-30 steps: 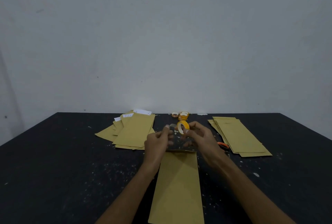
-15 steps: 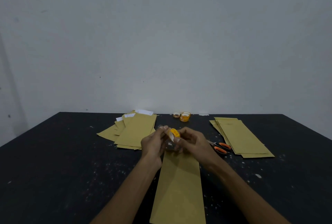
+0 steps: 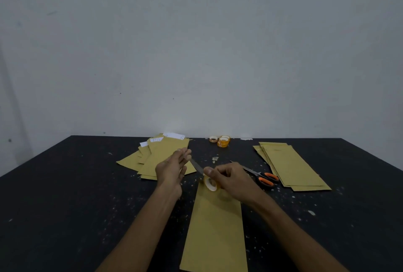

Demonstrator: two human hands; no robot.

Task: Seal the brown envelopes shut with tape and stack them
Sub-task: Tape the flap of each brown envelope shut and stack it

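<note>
Now pulled apart, left hand (image 3: 172, 169) pinches a tape strip (image 3: 197, 167), right hand (image 3: 233, 181) grips the roll (image 3: 211, 182), ready to seal the near envelope (image 3: 216, 228).

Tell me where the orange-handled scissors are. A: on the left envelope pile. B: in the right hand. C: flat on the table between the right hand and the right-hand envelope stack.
C: the scissors lie on the table beside the envelope stack, while the right hand holds the tape roll.
</note>
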